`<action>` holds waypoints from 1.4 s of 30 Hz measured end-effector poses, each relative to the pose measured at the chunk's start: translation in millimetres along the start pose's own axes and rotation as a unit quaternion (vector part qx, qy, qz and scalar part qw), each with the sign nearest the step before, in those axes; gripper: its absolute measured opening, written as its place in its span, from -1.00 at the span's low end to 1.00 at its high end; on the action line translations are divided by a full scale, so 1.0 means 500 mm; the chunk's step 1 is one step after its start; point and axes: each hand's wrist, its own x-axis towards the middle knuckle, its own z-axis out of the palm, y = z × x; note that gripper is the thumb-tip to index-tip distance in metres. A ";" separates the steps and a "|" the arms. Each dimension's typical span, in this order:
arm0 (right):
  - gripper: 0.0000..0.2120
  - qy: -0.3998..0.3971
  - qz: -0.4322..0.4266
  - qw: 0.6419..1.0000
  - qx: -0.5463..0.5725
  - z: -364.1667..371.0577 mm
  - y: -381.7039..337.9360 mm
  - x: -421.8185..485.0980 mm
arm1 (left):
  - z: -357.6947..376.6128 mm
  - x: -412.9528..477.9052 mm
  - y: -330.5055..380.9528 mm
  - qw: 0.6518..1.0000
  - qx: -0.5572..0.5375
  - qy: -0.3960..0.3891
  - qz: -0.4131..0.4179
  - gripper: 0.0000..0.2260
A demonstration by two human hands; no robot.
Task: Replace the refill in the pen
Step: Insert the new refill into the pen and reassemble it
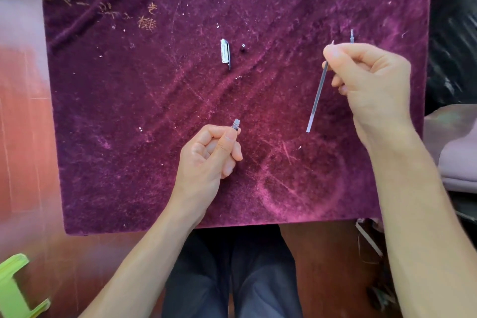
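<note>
the right hand point(371, 80) pinched a thin refill point(317, 98) slanting down below its fingertips, while the left hand point(211, 155) pinched a threaded pen barrel point(236, 124).

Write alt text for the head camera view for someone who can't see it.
Over a purple velvet cloth, the right hand pinches a thin refill near its tip, while the left hand grips a pen barrel with its threaded end showing. A pen cap, a small dark piece and another thin piece lie on the cloth.
</note>
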 end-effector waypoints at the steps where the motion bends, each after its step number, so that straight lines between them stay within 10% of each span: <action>1: -0.93 0.013 -0.010 1.000 -0.024 -0.017 -0.001 0.014 | 0.001 0.002 0.001 1.000 -0.006 0.000 -0.003 -0.82; 12: -0.81 0.087 -0.048 0.967 -0.234 -0.099 0.023 0.121 | 0.013 0.015 0.001 0.998 -0.051 -0.001 -0.019 -0.85; 42: -0.75 0.065 -0.040 0.932 -0.354 -0.047 -0.010 0.118 | 0.026 0.001 -0.001 0.998 -0.060 0.020 -0.022 -0.76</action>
